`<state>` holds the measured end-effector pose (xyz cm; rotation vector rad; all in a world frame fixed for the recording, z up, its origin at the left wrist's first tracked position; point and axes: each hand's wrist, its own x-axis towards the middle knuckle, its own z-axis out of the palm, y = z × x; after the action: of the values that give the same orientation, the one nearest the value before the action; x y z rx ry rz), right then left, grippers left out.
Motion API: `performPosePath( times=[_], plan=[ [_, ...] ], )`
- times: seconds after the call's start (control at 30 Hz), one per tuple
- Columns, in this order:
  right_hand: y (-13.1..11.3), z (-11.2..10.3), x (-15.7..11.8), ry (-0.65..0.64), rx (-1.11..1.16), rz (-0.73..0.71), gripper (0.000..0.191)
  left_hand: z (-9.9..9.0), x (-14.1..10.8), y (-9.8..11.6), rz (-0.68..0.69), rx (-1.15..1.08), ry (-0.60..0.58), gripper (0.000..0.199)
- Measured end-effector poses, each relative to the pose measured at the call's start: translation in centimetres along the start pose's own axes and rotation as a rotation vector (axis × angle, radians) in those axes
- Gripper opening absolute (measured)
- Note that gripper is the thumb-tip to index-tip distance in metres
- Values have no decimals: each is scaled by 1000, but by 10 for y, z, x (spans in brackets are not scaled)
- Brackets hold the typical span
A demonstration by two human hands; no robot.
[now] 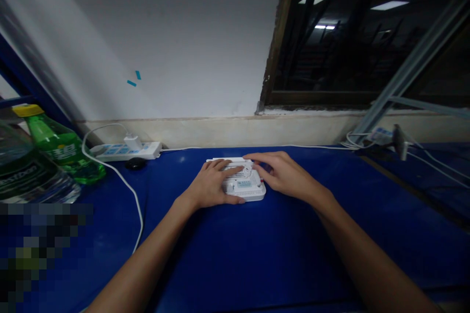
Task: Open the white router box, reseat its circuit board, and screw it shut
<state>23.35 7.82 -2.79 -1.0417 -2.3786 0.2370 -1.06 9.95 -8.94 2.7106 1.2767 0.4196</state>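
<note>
A flat white plastic device with vent holes and a pale label lies on the blue table. My left hand rests over its left part, fingers spread across the top and the thumb along the near edge. At the device's right edge is my right hand, index finger stretched to the far edge and the other fingers bent at the side. Something small and white, perhaps a bit of cable, sits on top between the hands; its details are blurred. What the right fingertips pinch, if anything, is too small to make out.
On the blue table, a white power strip with a plugged-in adapter and a black mouse-like object lie at the back left. A green bottle and a large clear bottle are far left. Cables and a metal frame are right.
</note>
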Motion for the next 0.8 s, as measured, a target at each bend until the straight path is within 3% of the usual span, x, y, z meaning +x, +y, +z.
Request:
performPosePath(
  times=[0.1, 0.23, 0.4, 0.53, 0.67, 0.8],
  plan=[
    [0, 1, 0, 14, -16, -8, 51, -1, 0, 1, 4, 5, -2, 96],
    [0, 2, 1, 20, -30, -1, 33, 0, 0, 1, 0, 4, -6, 97],
    [0, 2, 1, 48, -23, -27, 48, 1, 0, 0, -3, -1, 4, 97],
    [-1, 2, 1, 29, -31, -3, 36, 1, 0, 0, -2, -2, 7, 97],
    [-2, 1, 0, 29, -33, 12, 52, 1, 0, 0, -5, -1, 1, 97],
    [-3, 2, 0, 29, -54, -9, 37, 1, 0, 0, 0, 1, 0, 98]
  ],
)
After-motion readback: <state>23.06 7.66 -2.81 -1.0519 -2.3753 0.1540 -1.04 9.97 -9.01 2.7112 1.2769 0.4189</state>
